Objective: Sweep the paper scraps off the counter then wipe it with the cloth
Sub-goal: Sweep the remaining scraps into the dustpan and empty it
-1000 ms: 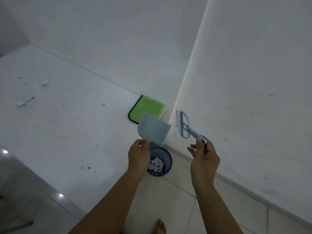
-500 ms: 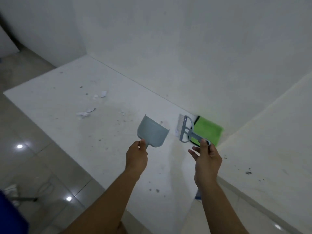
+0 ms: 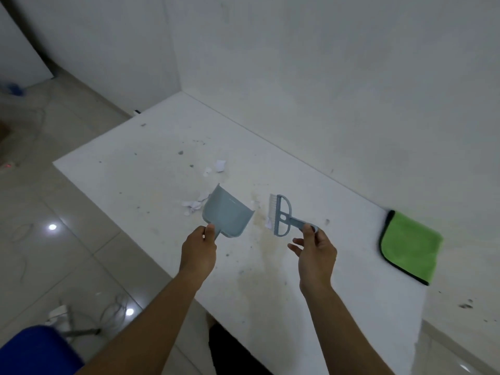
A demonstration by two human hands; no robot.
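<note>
The left hand (image 3: 198, 250) has its fingers closed on the dustpan (image 3: 226, 212) handle, mouth tipped up; the right hand (image 3: 315, 250) pinches the brush (image 3: 281, 215), likely readying another sweep. Paper scraps (image 3: 193, 205) lie just beyond the pan on the surface (image 3: 135, 169); the cloth (image 3: 410, 246) waits well right, nothing between.

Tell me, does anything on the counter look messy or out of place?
Yes. Paper scraps lie left of the dustpan, more behind it, and a yellowish stain runs down the counter.
</note>
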